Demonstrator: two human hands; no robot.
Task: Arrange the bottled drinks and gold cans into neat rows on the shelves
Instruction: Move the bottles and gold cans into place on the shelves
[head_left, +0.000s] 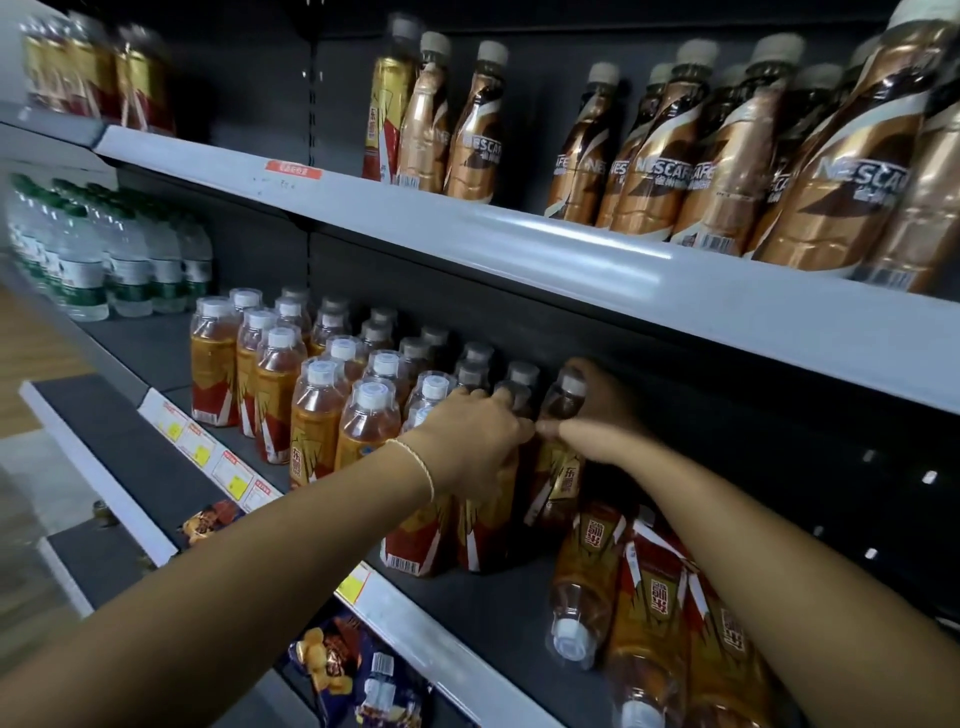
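Bottled drinks (322, 410): orange-labelled and white-capped, they stand in rows on the middle shelf (493, 608), stretching away to the left of both hands.
Left hand (470, 439): bracelet at the wrist, fingers curled over the shoulders of the front bottles (441, 525) at the rows' open end, apparently steadying them against toppling.
Right hand (597, 410): wrapped round the neck of the last bottle (558, 467), just beside the left hand, seemingly drawing it in against its neighbours to close the row.
Fallen bottles (587, 577): lying on their sides beneath the right forearm, caps toward the camera, probably next to be stood up.
Gold cans (93, 73): blurred, on the upper shelf (571, 244), far above and left of the hands.
Coffee bottles (675, 156): on the same upper shelf, above the hands, in loose ranks.
Progress: most rows are formed; the end under the right arm looks unfinished.
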